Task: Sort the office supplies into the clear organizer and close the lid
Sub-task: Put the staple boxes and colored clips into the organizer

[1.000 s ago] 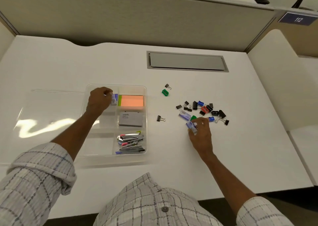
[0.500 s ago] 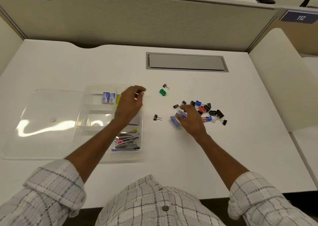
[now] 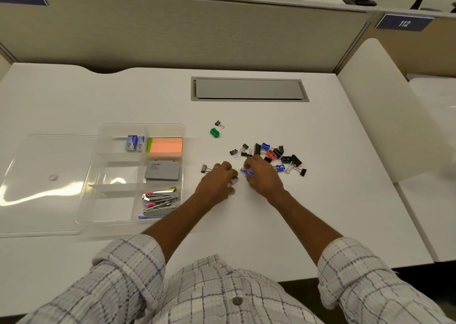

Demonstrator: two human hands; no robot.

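The clear organizer (image 3: pixel 106 136) sits left of centre, and its lid (image 3: pixel 47 183) lies flat against its left side. Inside it are two small blue staple boxes (image 3: pixel 134 143), orange sticky notes (image 3: pixel 165 147), a grey box (image 3: pixel 162 171) and several staplers (image 3: pixel 160 200). My left hand (image 3: pixel 216 184) is on the table to the right of the organizer, fingers curled over a small blue-and-white staple box (image 3: pixel 234 181). Right beside it, my right hand (image 3: pixel 262 177) pinches another such box (image 3: pixel 246 172) at the near edge of a pile of binder clips and sharpeners (image 3: pixel 274 154).
A green sharpener (image 3: pixel 214 132) and a small binder clip (image 3: pixel 219 124) lie apart behind the hands. Another binder clip (image 3: pixel 206 168) lies just left of my left hand. A grey cable hatch (image 3: pixel 249 89) is set into the white desk, and a partition wall stands behind.
My left hand has left the organizer's back-left compartment, where a second staple box now lies, and crossed right to a box beside my right hand. My right hand stayed at the pile.
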